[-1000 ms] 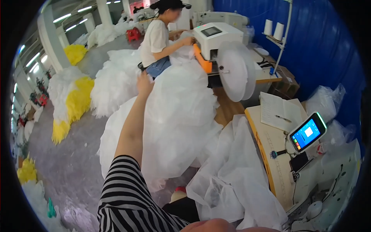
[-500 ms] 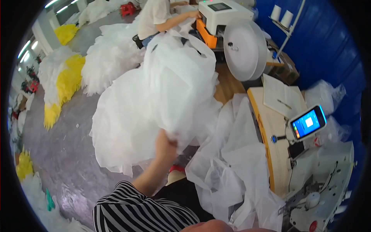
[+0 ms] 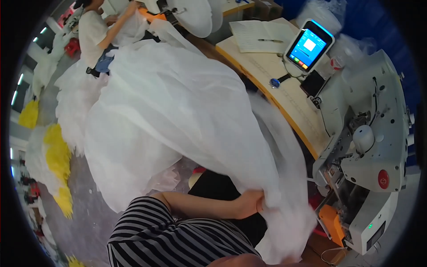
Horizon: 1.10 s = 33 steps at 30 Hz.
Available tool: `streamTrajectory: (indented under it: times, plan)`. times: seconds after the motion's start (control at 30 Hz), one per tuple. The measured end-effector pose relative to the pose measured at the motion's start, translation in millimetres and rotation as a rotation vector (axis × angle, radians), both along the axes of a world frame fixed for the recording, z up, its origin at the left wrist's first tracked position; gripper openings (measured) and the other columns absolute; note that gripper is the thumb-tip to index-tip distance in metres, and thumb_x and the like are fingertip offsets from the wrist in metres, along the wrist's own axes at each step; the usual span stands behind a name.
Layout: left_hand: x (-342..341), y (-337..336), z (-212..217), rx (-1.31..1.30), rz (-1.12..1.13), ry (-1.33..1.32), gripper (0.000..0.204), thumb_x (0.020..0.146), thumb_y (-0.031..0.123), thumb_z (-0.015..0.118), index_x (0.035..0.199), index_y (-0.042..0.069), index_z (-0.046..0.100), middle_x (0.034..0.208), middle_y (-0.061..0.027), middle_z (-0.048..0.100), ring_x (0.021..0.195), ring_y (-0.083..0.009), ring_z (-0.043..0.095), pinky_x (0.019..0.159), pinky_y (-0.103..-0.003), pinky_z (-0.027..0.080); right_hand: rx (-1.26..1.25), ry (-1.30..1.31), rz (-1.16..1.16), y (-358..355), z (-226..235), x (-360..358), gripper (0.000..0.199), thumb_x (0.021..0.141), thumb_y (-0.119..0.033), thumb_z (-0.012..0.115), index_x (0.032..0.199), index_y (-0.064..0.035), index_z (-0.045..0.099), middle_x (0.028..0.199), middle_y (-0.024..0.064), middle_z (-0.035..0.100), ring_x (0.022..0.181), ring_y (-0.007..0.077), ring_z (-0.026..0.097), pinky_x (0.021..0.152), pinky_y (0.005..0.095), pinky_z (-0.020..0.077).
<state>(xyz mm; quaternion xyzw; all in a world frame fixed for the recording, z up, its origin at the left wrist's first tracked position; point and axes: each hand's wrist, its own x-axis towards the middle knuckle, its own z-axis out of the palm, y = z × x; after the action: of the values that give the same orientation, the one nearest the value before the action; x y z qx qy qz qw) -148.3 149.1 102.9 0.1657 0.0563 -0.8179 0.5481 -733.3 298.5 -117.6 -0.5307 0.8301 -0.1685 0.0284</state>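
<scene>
A long sweep of thin white sheer fabric (image 3: 191, 111) stretches from the far left, across my front, down to the lower right. My left hand (image 3: 251, 204) is closed on a gathered edge of it, with the forearm lying across my lap. Beyond the hand, the fabric's lower end is blurred by motion beside the sewing machine (image 3: 362, 147). My right hand cannot be made out clearly; only a faint blurred skin-toned patch shows at the lower edge by the fabric.
On the table (image 3: 311, 129) to the right are an open notebook (image 3: 262, 35) with a pen, a wristwatch (image 3: 275, 82) and a lit touchscreen (image 3: 310, 46). At the far left, a co-worker (image 3: 93, 33) handles white fabric at another machine. Yellow and white fabric piles (image 3: 58, 151) cover parts of the floor.
My view has turned right. My left hand has moved from the heap in front toward the lower right, drawing white fabric across my lap toward the machine.
</scene>
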Motion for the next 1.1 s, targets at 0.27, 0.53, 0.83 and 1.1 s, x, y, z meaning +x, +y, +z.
streamTrajectory:
  times: [0.27, 0.53, 0.83, 1.1]
  plan:
    - [-101, -5, -98, -0.617, -0.309, -1.197, 0.039, 0.086, 0.012, 0.058, 0.121, -0.002, 0.046, 0.12, -0.0132, 0.052, 0.112, -0.0283, 0.047, 0.096, -0.036, 0.038, 0.018, -0.802, 0.307, -143, 278, 327, 0.028, 0.085, -0.017, 0.055, 0.107, -0.0025, 0.062, 0.117, 0.0149, 0.057, 0.107, 0.0277, 0.055, 0.088, 0.0363, 0.0464]
    - [62, 1, -35, -1.023, -0.976, -1.643, 0.025, 0.086, 0.031, 0.056, 0.095, 0.01, 0.065, 0.086, -0.0142, 0.066, 0.085, -0.0291, 0.063, 0.073, -0.041, 0.048, 0.283, -0.154, 1.176, -268, 140, 559, 0.044, 0.071, -0.021, 0.069, 0.111, -0.0074, 0.055, 0.1, 0.0109, 0.056, 0.097, 0.0282, 0.052, 0.08, 0.0411, 0.0413]
    - [175, -108, 59, -1.125, -0.854, -1.863, 0.028, 0.069, 0.023, 0.076, 0.086, 0.006, 0.063, 0.075, -0.0092, 0.061, 0.07, -0.025, 0.057, 0.063, -0.034, 0.045, 0.753, -1.075, 1.491, -286, 229, 522, 0.027, 0.07, -0.013, 0.069, 0.093, -0.005, 0.058, 0.091, 0.0027, 0.054, 0.092, 0.0172, 0.053, 0.079, 0.029, 0.0421]
    - [90, -142, 117, -1.418, -0.916, -1.379, 0.039, 0.069, 0.025, 0.077, 0.074, 0.001, 0.047, 0.061, -0.0124, 0.044, 0.053, -0.0241, 0.041, 0.052, -0.034, 0.034, 0.746, -1.885, 1.08, -252, 270, 412, 0.038, 0.073, -0.007, 0.071, 0.106, 0.0011, 0.055, 0.098, 0.004, 0.052, 0.097, 0.0139, 0.047, 0.088, 0.0272, 0.0362]
